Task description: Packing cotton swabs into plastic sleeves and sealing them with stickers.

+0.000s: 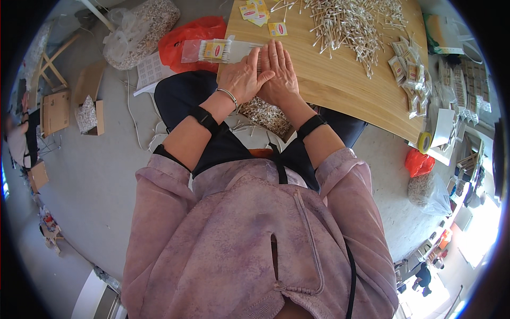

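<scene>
My left hand (239,80) and my right hand (279,77) lie side by side at the near edge of the wooden table (329,80). Their fingers are stretched out flat and meet over a spot whose contents they mostly hide. Just left of them is a clear packet of cotton swabs (224,51) with a yellow card (213,50) inside. Beyond my fingers lie a single yellow card (277,28) and a few more yellow cards (255,11). Below my hands, between my knees, sits a box of loose cotton swabs (265,114).
A large heap of loose swabs (350,24) covers the table's far side. Filled packets (411,77) pile up at the right edge, near a yellow tape roll (424,142). Left of the table are a red bag (194,40) and a clear sack (141,34). A person (21,133) stands far left.
</scene>
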`<state>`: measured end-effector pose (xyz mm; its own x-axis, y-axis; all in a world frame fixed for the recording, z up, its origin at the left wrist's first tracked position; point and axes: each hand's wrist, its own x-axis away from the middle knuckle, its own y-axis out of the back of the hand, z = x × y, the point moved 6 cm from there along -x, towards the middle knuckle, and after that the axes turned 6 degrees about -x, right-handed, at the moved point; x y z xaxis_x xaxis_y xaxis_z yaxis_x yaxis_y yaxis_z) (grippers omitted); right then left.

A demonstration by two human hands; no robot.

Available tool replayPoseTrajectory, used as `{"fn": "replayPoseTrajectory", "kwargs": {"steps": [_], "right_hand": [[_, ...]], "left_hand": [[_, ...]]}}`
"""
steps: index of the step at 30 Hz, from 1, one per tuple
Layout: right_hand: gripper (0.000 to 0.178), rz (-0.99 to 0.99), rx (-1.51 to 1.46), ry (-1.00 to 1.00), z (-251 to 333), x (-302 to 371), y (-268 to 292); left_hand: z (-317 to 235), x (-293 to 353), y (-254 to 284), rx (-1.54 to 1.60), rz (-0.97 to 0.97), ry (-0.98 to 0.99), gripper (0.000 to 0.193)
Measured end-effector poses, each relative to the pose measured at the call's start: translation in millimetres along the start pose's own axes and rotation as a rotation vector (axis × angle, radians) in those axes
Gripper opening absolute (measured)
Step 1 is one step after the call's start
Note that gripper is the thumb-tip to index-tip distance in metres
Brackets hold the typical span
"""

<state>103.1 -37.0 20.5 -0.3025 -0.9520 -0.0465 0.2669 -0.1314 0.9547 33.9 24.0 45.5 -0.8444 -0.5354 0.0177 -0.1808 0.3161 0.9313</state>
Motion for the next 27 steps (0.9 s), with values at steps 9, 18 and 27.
{"fn": "replayPoseTrajectory", "kwargs": {"steps": [9, 18, 27], "right_hand": [[0.1, 0.038, -0.006, 0.0, 2.1, 0.0, 6.6], [0.111, -0.04, -0.016, 0.022, 2.7, 1.3, 9.3], [0.112, -0.051, -0.064, 0.015, 5.1, 1.9, 11.7]], "left_hand": [[11.1, -6.6, -7.1, 0.027, 0.063, 0.008, 0.044], [20.9, -21.2, 6.5, 0.049, 0.032, 0.077, 0.032], [34.3, -68.4, 9.3, 0.02, -0.049, -0.009, 0.012]]}}
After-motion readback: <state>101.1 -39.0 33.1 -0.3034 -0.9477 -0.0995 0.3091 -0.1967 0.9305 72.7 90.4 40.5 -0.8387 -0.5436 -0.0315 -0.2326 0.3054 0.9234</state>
